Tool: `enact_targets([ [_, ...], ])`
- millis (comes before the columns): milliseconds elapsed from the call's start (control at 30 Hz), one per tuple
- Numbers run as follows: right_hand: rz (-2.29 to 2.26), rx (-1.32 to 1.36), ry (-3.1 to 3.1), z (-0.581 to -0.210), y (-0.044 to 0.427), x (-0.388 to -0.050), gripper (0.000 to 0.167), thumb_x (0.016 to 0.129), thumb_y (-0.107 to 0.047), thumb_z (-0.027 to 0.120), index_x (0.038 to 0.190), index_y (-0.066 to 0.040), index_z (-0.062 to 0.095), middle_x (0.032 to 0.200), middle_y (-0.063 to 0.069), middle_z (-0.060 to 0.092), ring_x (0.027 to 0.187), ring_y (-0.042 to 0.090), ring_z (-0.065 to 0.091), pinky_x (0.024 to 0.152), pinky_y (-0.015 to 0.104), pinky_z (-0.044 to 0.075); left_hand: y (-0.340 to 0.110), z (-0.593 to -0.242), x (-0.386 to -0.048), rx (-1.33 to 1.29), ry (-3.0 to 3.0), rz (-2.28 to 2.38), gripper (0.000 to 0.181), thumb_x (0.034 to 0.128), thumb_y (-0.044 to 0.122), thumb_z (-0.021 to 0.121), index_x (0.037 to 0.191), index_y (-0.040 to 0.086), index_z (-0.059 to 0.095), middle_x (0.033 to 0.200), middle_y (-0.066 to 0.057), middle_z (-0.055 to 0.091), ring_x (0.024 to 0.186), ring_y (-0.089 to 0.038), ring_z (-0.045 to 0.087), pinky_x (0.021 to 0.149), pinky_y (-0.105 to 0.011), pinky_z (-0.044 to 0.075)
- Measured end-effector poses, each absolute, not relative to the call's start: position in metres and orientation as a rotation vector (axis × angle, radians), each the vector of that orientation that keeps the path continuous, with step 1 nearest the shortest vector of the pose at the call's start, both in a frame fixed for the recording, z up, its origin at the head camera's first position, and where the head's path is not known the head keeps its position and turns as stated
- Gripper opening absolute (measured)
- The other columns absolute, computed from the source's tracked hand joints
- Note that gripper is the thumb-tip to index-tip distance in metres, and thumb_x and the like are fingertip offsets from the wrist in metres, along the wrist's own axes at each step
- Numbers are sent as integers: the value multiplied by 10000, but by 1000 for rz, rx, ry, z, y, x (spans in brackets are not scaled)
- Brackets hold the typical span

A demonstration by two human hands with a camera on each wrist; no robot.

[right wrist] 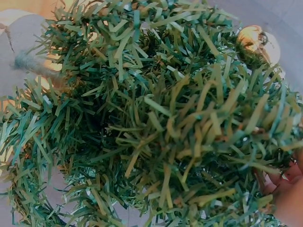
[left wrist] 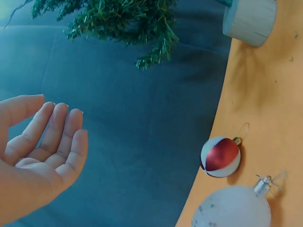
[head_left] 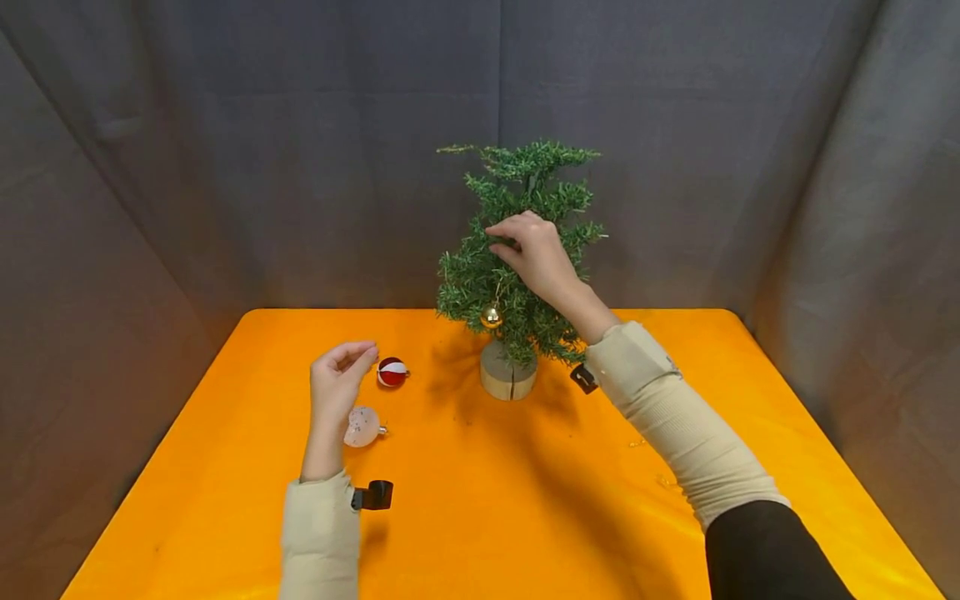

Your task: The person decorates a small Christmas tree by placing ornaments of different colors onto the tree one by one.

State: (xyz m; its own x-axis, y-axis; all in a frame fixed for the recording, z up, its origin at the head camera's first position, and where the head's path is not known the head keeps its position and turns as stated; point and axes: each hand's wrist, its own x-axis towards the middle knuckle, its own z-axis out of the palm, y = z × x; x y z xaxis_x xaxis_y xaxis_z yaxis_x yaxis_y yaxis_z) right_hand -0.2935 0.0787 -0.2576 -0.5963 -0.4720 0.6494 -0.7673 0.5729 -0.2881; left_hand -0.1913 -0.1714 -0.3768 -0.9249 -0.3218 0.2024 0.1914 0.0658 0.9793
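A small artificial Christmas tree [head_left: 517, 196] stands on a round wooden base [head_left: 508, 372]. My right hand [head_left: 531, 250] is at its middle branches, with a gap between thumb and forefinger and no object visible there. Branches mostly hide that hand [right wrist: 286, 196] in the right wrist view. Below it, a gold bauble [head_left: 491, 317] hangs from a branch. To the left of the tree my left hand [head_left: 337, 379] is raised above the table, its fingers [left wrist: 57, 130] loosely bent around nothing. Near it lie a red-and-white bauble [head_left: 392, 372] and a larger whitish, speckled bauble [head_left: 363, 427].
An orange cloth [head_left: 465, 517] covers the table. Thin gold bits [head_left: 666, 482] lie on it at the right. Grey curtains [head_left: 337, 167] surround the back and sides, close behind the tree.
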Motion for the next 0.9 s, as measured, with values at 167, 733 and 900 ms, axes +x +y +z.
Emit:
enact_targets([
  [167, 758, 996, -2286, -258, 79, -294, 213, 815, -34, 634, 1018, 26, 657, 993, 145, 632, 832, 250, 558, 724, 329, 466, -179, -383, -186, 191, -1997, -1920, 230, 867, 72, 581, 1020, -99, 602, 921, -138, 626, 776, -94, 578, 746, -174, 464],
  [733, 751, 1007, -2263, -260, 80, -297, 178, 816, -24, 629, 983, 20, 671, 970, 136, 638, 839, 250, 552, 696, 325, 464, -207, -429, -181, 325, -1980, -1923, 321, 810, 167, 670, 1022, -70, 625, 910, -47, 641, 830, -136, 561, 781, -261, 432],
  [900, 746, 1007, -2272, -259, 79, -297, 178, 820, -24, 624, 986, 19, 670, 973, 135, 637, 849, 248, 550, 701, 324, 464, -231, -476, -201, 316, -2041, -1913, 347, 781, 268, 697, 1021, 20, 665, 985, -46, 640, 884, -141, 551, 785, -220, 422],
])
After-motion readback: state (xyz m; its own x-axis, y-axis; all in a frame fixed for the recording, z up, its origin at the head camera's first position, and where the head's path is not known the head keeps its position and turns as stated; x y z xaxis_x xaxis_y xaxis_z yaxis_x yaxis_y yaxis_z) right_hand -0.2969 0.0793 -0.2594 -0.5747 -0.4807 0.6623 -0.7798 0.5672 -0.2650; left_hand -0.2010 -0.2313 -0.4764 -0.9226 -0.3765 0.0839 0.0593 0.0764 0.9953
